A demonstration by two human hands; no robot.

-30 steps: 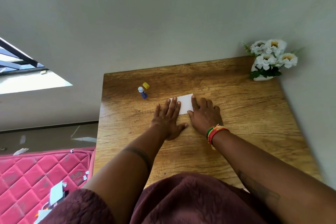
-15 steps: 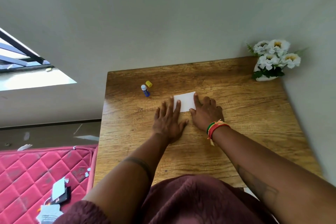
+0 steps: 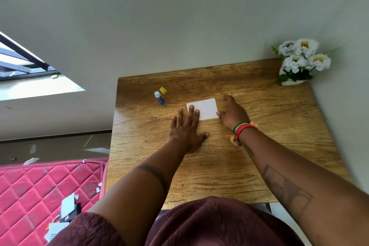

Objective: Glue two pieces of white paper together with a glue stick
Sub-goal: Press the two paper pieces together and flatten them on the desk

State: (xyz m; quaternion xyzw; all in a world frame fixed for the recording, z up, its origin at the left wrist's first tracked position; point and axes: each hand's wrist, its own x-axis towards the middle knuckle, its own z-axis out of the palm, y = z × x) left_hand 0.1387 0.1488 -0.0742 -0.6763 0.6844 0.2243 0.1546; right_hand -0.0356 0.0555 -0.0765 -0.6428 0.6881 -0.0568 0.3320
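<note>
A small white paper rectangle (image 3: 206,108) lies flat on the wooden table (image 3: 259,146); a second sheet's edge peeks out at its top right, so two pieces lie stacked. My left hand (image 3: 186,129) rests flat, fingers spread, with two fingertips on the paper's left edge. My right hand (image 3: 232,112) sits at the paper's right edge, thumb touching its lower right corner, fingers loosely curved. The blue glue stick (image 3: 159,98) lies uncapped to the left of the paper, and its yellow cap (image 3: 163,90) is beside it.
A white pot of white flowers (image 3: 299,62) stands at the table's far right corner against the wall. A pink quilted mattress (image 3: 40,189) with paper scraps and a dark object lies left of the table. The wall runs close along the right.
My right hand slid off the top of the paper to its right edge, uncovering most of the sheet. My left hand stayed flat on the left edge.
</note>
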